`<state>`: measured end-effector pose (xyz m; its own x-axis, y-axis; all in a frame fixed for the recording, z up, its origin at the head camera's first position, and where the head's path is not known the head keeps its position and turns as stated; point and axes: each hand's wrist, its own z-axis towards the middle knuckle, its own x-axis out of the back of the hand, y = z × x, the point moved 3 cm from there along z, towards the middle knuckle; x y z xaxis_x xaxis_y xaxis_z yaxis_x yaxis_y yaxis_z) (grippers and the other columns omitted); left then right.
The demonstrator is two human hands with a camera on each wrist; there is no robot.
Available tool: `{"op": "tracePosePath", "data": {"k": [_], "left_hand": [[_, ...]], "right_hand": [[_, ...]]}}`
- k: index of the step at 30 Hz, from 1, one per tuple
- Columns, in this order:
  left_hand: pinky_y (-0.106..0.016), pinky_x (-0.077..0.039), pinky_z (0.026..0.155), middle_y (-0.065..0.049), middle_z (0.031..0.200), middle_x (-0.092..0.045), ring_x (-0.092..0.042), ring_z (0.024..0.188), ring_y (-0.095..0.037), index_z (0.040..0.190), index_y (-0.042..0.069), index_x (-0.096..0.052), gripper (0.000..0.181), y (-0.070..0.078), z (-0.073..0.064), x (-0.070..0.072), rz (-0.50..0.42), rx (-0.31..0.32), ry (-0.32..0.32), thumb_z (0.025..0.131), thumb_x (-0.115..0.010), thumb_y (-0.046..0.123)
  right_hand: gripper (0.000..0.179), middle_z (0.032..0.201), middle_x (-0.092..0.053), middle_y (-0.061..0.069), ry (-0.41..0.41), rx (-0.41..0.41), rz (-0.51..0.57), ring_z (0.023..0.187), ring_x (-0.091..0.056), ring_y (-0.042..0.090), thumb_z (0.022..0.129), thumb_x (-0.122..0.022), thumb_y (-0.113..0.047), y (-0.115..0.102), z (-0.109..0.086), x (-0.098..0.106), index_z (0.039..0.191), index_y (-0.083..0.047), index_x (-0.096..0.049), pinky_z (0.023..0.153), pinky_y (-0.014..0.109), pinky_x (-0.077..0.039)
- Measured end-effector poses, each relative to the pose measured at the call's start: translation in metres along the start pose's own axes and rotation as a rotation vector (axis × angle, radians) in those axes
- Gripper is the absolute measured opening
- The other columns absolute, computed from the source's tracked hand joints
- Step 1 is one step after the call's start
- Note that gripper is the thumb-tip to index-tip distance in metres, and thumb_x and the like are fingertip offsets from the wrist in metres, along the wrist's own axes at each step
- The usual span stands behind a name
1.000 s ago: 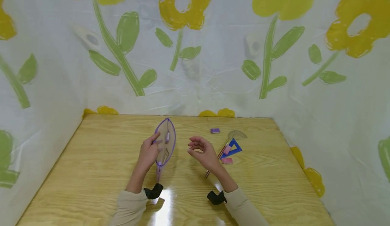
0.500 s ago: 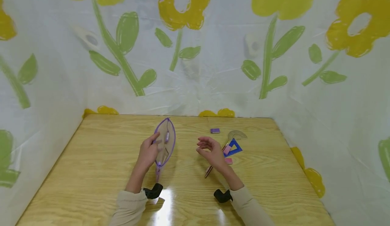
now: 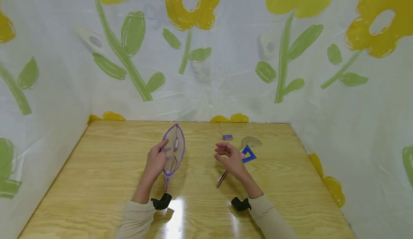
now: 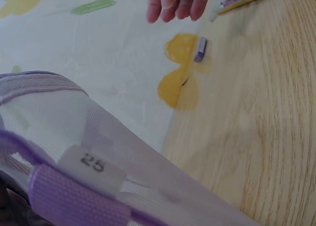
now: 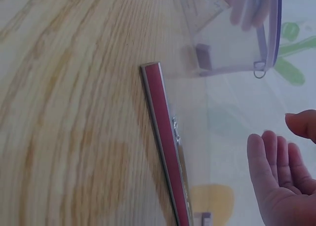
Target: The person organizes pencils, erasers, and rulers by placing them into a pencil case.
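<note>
My left hand grips the side of a see-through mesh pencil case with purple trim, held upright with its mouth spread. Inside it lie a small whitish-purple piece and, in the right wrist view, a clear triangular ruler and a dark eraser. A label marked 25 shows close up in the left wrist view. My right hand hovers with loosely bent fingers and nothing in them, above dark red pencils on the table. A blue set square lies partly behind that hand.
Beyond the right hand, a purple eraser and a clear protractor lie on the wooden table. A pink eraser is mostly hidden by the hand. White flower-printed cloth walls the table's back and sides.
My right hand has moved right, away from the pencil case and over the pencils, covering the pink erasers. The left hand and the pencil case have stayed nearly still.
</note>
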<state>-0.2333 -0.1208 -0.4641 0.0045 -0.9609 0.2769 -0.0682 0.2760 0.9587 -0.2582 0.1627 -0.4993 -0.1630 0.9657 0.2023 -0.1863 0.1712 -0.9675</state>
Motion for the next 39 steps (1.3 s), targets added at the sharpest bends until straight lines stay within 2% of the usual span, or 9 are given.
{"op": "tracePosePath", "data": {"k": [3, 9, 14, 21, 28, 32, 39], "left_hand": [[-0.053, -0.036, 0.120, -0.025, 0.162, -0.030, -0.030, 0.150, -0.041, 0.155, -0.004, -0.035, 0.065, -0.001, 0.000, 0.000, -0.002, 0.008, 0.001, 0.091, -0.029, 0.000], [-0.052, -0.035, 0.121, -0.025, 0.162, -0.030, -0.030, 0.150, -0.039, 0.156, -0.003, -0.034, 0.067, -0.002, 0.001, -0.001, -0.003, 0.012, -0.001, 0.089, -0.030, -0.001], [-0.052, -0.033, 0.122, -0.025, 0.163, -0.028, -0.031, 0.149, -0.040, 0.156, -0.004, -0.031, 0.066, -0.001, 0.000, -0.002, -0.017, 0.005, -0.020, 0.090, -0.028, -0.001], [-0.053, -0.042, 0.115, -0.025, 0.164, -0.026, -0.035, 0.147, -0.042, 0.157, -0.006, -0.029, 0.065, 0.000, -0.001, -0.003, -0.037, -0.002, -0.039, 0.092, -0.025, -0.001], [-0.054, -0.038, 0.118, -0.026, 0.164, -0.027, -0.030, 0.149, -0.042, 0.157, -0.004, -0.031, 0.064, 0.000, -0.001, -0.002, -0.003, 0.000, -0.033, 0.093, -0.026, -0.001], [-0.054, -0.036, 0.120, -0.025, 0.163, -0.028, -0.031, 0.149, -0.041, 0.157, -0.004, -0.031, 0.064, 0.001, -0.001, -0.001, 0.006, -0.006, -0.030, 0.093, -0.026, 0.000], [-0.053, -0.033, 0.121, -0.025, 0.164, -0.027, -0.023, 0.153, -0.040, 0.157, -0.004, -0.030, 0.064, 0.003, -0.001, -0.001, 0.026, -0.011, -0.034, 0.093, -0.027, 0.000]], "right_hand": [[0.040, 0.122, -0.061, 0.031, -0.003, -0.008, -0.004, 0.110, -0.065, 0.033, 0.093, -0.069, 0.000, 0.001, -0.001, 0.004, 0.131, 0.006, -0.059, 0.087, 0.017, -0.056], [0.036, 0.121, -0.061, 0.031, 0.001, -0.011, -0.024, 0.106, -0.066, 0.022, 0.094, -0.070, -0.002, 0.003, -0.002, 0.011, 0.128, 0.002, -0.061, 0.088, 0.019, -0.057], [0.039, 0.122, -0.061, 0.031, -0.012, -0.022, -0.023, 0.108, -0.065, 0.027, 0.094, -0.069, -0.003, 0.004, -0.002, 0.016, 0.130, 0.006, -0.059, 0.086, 0.020, -0.057], [0.041, 0.125, -0.060, 0.032, -0.034, -0.032, -0.037, 0.107, -0.065, 0.026, 0.095, -0.068, -0.003, 0.005, -0.001, 0.025, 0.133, 0.008, -0.056, 0.085, 0.020, -0.058], [0.038, 0.126, -0.059, 0.032, -0.034, -0.034, -0.061, 0.110, -0.064, 0.031, 0.095, -0.068, -0.004, 0.002, -0.002, 0.032, 0.132, 0.002, -0.059, 0.085, 0.018, -0.056], [0.038, 0.125, -0.058, 0.034, -0.042, -0.033, -0.070, 0.111, -0.064, 0.038, 0.095, -0.067, -0.001, -0.004, -0.001, 0.032, 0.131, 0.006, -0.058, 0.085, 0.017, -0.055], [0.041, 0.126, -0.059, 0.031, -0.016, -0.047, -0.096, 0.112, -0.063, 0.037, 0.095, -0.068, -0.002, 0.009, 0.008, 0.037, 0.133, 0.009, -0.056, 0.086, 0.018, -0.055]]}}
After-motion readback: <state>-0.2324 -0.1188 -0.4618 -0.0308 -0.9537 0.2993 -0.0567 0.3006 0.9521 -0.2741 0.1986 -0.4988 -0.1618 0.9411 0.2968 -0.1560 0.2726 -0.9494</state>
